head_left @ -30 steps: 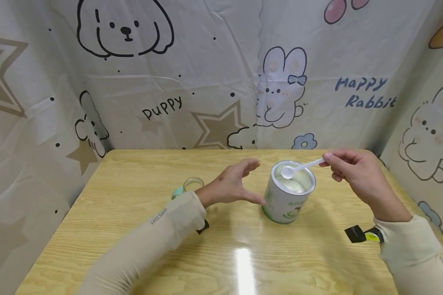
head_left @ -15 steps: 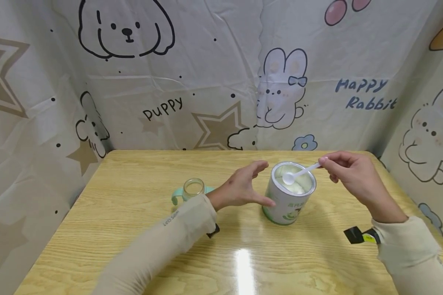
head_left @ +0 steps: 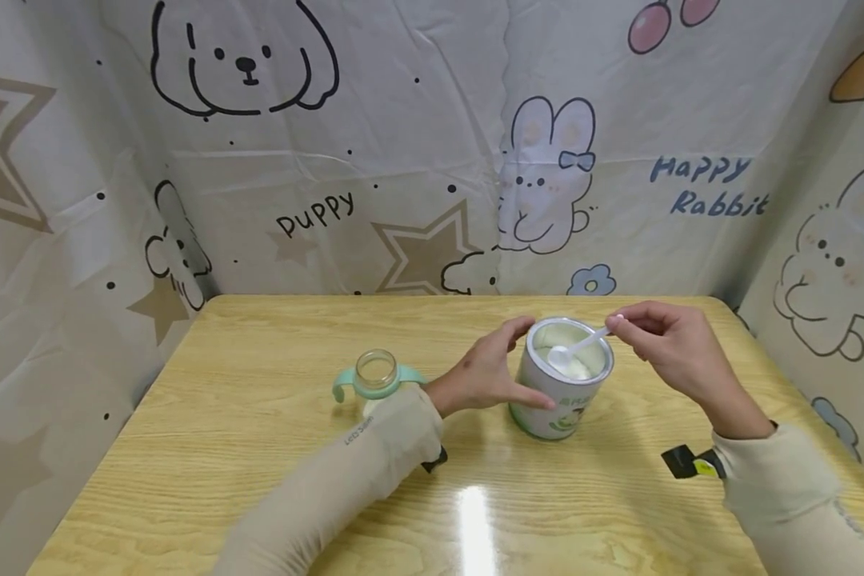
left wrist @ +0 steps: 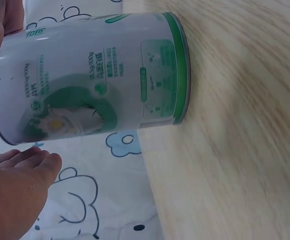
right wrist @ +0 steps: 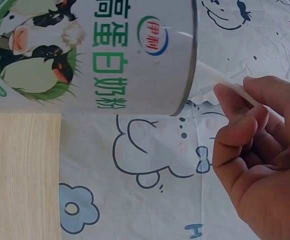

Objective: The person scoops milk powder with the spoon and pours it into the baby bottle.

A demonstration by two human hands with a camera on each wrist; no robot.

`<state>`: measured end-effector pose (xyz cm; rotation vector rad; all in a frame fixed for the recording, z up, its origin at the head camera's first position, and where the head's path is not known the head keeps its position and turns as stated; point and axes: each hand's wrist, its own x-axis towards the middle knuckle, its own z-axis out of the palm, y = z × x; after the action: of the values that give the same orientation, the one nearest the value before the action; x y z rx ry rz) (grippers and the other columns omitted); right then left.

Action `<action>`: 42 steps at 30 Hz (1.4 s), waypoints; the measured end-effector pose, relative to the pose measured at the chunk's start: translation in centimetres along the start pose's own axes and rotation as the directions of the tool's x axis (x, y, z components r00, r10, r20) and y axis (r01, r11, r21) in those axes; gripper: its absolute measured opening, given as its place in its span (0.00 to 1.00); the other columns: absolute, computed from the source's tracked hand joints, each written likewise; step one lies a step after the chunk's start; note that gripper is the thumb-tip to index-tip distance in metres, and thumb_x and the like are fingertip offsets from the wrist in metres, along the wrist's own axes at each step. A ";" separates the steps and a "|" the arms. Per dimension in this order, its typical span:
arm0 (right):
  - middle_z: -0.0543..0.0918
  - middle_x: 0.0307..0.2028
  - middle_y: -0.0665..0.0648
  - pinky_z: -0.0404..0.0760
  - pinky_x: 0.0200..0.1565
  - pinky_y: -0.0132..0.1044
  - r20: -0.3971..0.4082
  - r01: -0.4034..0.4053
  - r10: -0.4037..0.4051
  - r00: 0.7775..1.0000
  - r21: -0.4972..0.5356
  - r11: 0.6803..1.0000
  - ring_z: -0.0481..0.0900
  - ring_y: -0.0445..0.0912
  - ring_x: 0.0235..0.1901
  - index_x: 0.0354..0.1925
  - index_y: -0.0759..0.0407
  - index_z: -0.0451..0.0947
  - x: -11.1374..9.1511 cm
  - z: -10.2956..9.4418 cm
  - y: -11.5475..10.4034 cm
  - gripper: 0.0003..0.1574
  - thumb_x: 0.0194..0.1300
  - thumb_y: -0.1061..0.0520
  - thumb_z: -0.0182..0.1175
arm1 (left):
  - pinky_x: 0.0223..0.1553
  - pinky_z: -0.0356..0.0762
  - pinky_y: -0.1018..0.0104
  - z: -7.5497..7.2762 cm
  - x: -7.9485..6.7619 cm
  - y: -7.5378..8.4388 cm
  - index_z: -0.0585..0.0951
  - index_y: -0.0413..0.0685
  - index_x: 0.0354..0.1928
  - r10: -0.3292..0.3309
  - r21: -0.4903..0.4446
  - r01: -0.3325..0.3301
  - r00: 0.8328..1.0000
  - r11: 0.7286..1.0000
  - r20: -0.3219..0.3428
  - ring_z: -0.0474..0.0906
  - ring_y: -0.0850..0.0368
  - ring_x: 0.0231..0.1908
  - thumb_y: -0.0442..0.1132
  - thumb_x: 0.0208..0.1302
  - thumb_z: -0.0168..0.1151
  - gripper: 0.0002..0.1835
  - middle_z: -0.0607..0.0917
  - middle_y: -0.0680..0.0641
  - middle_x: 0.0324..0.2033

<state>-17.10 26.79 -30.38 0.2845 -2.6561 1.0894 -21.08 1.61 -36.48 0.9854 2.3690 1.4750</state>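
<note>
Centre-right, our right hand (head_left: 680, 352) pinches the light-looking spoon (head_left: 562, 355) by its handle (head_left: 590, 339), left hand (head_left: 486, 374) spread around the can (head_left: 573, 392).

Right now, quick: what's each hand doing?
Left hand: open, fingers and thumb spread beside the can; whether it touches can't be told.
Right hand: closed, pinching the white spoon by its handle.

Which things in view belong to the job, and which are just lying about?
Job:
white spoon, pinched in right hand
can, left hand around it
probably the open handled bottle, in neither hand

Just there:
printed cloth backdrop
right wrist strap
</note>
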 end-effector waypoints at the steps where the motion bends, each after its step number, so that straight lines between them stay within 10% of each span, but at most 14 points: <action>1: 0.85 0.34 0.59 0.74 0.26 0.28 -0.003 0.004 -0.005 1.000 -0.007 1.000 0.75 0.39 0.28 0.44 0.65 0.85 0.0 0.1 0.0 0.17 0.71 0.51 0.63 | 0.70 0.61 0.65 0.1 0.1 0.0 0.58 0.44 0.75 0.005 -0.008 -0.005 1.000 1.000 -0.003 0.63 0.59 0.69 0.42 0.45 0.84 0.58 0.68 0.47 0.69; 21: 0.86 0.29 0.57 0.73 0.23 0.29 -0.013 0.198 -0.201 0.980 -0.129 0.972 0.73 0.44 0.23 0.37 0.65 0.87 0.5 2.3 -0.8 0.07 0.66 0.60 0.68 | 0.68 0.65 0.65 1.6 1.0 -0.5 0.53 0.46 0.77 -0.050 -0.083 0.043 0.995 0.996 -0.081 0.67 0.58 0.67 0.41 0.45 0.84 0.61 0.71 0.48 0.67; 42: 0.86 0.27 0.52 0.76 0.24 0.32 0.305 0.159 -0.120 0.945 -0.104 0.982 0.77 0.42 0.25 0.34 0.62 0.87 1.4 3.1 -2.3 0.05 0.66 0.60 0.67 | 0.66 0.67 0.65 1.8 1.2 -0.3 0.55 0.46 0.76 -0.070 -0.113 0.063 0.995 0.992 -0.068 0.66 0.59 0.67 0.41 0.45 0.84 0.59 0.69 0.47 0.68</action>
<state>-18.31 22.87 -30.59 0.6482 -2.8970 0.8884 -21.28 3.55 -37.42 0.8328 2.3156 1.6226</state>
